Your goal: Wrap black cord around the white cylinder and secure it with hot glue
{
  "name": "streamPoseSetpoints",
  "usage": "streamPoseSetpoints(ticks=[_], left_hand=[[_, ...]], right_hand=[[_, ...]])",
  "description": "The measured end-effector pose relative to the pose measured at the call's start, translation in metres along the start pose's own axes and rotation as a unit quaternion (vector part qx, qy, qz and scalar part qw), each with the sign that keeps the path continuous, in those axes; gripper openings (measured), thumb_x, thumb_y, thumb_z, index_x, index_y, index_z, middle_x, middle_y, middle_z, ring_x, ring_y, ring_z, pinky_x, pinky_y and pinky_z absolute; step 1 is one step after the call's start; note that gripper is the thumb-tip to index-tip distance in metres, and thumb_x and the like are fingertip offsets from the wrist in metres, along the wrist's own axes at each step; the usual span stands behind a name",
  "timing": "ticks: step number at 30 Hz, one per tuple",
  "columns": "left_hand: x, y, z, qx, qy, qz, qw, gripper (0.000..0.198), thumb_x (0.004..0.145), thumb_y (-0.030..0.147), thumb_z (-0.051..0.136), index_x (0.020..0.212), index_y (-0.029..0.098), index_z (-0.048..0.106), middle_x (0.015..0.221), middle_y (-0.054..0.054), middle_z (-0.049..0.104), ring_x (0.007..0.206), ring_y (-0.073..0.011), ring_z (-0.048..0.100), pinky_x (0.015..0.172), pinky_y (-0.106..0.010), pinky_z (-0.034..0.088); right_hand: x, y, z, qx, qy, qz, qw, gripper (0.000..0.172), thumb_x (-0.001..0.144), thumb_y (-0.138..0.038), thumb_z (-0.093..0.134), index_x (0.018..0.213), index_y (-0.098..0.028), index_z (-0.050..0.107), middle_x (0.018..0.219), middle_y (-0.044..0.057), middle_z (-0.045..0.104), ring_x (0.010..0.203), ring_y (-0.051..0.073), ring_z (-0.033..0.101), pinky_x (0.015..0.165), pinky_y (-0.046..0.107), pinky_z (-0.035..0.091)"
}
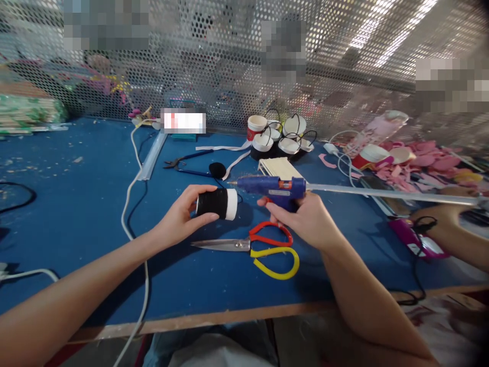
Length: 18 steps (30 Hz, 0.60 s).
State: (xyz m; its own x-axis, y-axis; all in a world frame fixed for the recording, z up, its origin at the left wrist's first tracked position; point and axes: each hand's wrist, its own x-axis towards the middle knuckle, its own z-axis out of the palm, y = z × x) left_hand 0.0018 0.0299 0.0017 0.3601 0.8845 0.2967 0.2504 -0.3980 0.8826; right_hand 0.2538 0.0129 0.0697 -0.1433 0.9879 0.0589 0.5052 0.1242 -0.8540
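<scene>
Your two hands meet over the blue table [76, 204]: cup in the left, glue gun in the right.

Your left hand [179, 216] is closed around a paper cup [217, 203] wrapped in black, white rim to the right, held on its side just above the table. Your right hand [305, 219] grips the handle of a blue glue gun [273, 187], nozzle aimed left and close to the cup's rim; whether it touches is hard to tell. A clear glue stick [382, 193] juts from the gun's back. Scissors [252, 247] with red and yellow handles lie under your hands. Finished cups [282, 135] cluster by the mesh screen [229, 61]. Another person's arm [451, 229] rests at right.
</scene>
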Motion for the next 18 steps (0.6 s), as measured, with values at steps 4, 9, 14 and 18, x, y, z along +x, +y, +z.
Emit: streamPoseSetpoints(ticks=[4,9,14,18], left_hand=[[0.0,-0.002,-0.002,0.053,0.023,0.015,0.998,0.047,0.077,0.03,0.064,0.12,0.025,0.046,0.114,-0.008,0.05,0.101,-0.0213,0.052,0.079,-0.032,0.048],[0.002,-0.004,-0.004,0.078,0.032,0.006,0.996,0.046,0.078,0.031,0.063,0.12,0.026,0.046,0.114,-0.006,0.05,0.099,-0.0204,0.053,0.078,-0.032,0.048],[0.002,-0.005,-0.004,0.067,0.026,0.005,0.997,0.046,0.078,0.031,0.063,0.121,0.026,0.046,0.115,-0.007,0.049,0.103,-0.021,0.052,0.083,-0.035,0.047],[0.002,-0.005,-0.004,0.061,0.024,-0.01,0.998,0.048,0.076,0.033,0.063,0.121,0.026,0.046,0.115,-0.007,0.05,0.101,-0.0215,0.053,0.083,-0.035,0.048]], right_hand=[[-0.006,0.012,0.009,-0.062,0.029,0.013,0.998,0.024,0.072,-0.037,0.061,0.072,-0.014,0.064,0.053,0.001,0.059,0.046,0.013,0.054,0.044,0.026,0.047],[-0.007,0.019,0.008,-0.151,-0.001,-0.068,0.986,0.02,0.075,-0.034,0.055,0.068,-0.016,0.063,0.05,0.002,0.057,0.046,0.014,0.055,0.046,0.026,0.046],[-0.006,0.01,0.007,-0.211,-0.011,-0.122,0.97,0.015,0.074,-0.029,0.053,0.074,-0.02,0.065,0.049,0.003,0.056,0.052,0.017,0.058,0.05,0.027,0.047],[-0.009,0.005,0.01,-0.21,0.002,-0.142,0.967,0.015,0.076,-0.027,0.05,0.074,-0.021,0.062,0.064,0.006,0.063,0.055,0.017,0.06,0.053,0.027,0.048]])
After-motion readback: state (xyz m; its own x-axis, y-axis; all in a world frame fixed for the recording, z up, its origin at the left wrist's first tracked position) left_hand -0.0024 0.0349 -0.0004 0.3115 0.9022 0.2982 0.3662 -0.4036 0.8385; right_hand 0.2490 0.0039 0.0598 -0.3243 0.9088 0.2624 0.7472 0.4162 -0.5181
